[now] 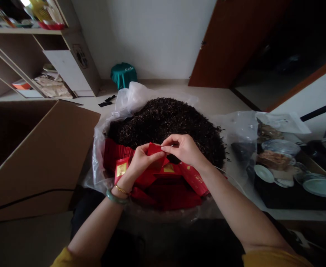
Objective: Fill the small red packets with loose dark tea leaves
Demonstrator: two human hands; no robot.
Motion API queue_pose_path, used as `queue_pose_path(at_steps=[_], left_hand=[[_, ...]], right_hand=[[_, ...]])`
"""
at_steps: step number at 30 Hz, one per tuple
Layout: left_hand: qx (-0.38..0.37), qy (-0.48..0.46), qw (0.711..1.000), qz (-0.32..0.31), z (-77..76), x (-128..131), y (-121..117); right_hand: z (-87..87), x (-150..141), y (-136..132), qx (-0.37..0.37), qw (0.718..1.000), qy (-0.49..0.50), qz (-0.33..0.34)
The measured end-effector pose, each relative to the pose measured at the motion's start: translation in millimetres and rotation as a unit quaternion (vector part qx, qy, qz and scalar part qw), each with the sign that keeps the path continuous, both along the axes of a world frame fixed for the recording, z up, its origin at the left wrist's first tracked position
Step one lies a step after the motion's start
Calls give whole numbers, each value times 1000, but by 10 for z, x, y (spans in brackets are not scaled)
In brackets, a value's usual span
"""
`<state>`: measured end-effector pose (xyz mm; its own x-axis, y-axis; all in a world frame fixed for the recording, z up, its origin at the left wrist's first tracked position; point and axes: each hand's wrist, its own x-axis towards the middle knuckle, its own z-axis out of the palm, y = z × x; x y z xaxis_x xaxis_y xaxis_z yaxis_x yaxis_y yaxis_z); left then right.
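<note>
Head view. Both hands meet over a large heap of dark loose-leaf tea (168, 122) piled in a clear plastic liner bag (129, 100). The left hand (140, 159) grips a small red foil sachet (155, 150) from below, its fingers closed around the lower body of the packet. The right hand (183, 148) pinches the sachet's upper edge between thumb and forefinger, the remaining fingers curled; whether the mouth is already parted cannot be told. The sachet is held just above the near edge of the tea heap. Beneath the hands lies a loose stack of further red sachets with gold labels (165, 185), some standing in a row at the left of the heap.

The step in hand appears to be opening one sachet. The next move would call for spreading the mouth wide and holding it steady close to the leaves.

At left stands an open brown cardboard carton (40, 155); at right, a counter (285, 213) carries metal and ceramic dishes (279, 148). A green stool (123, 75) sits by the far wall.
</note>
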<state>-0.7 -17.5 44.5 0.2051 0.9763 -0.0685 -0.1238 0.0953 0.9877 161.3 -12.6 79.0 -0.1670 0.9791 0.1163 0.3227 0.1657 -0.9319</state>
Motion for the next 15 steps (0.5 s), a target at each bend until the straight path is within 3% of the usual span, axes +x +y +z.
queue_pose_path(at_steps=[6, 11, 15], left_hand=[[-24, 19, 999, -14, 2, 17, -15], [-52, -6, 998, -21, 31, 23, -19], [-86, -52, 994, -53, -2, 35, -22]], right_hand=[[27, -7, 34, -13, 997, -64, 39], [68, -5, 29, 82, 987, -131, 50], [41, -9, 9, 115, 983, -138, 43]])
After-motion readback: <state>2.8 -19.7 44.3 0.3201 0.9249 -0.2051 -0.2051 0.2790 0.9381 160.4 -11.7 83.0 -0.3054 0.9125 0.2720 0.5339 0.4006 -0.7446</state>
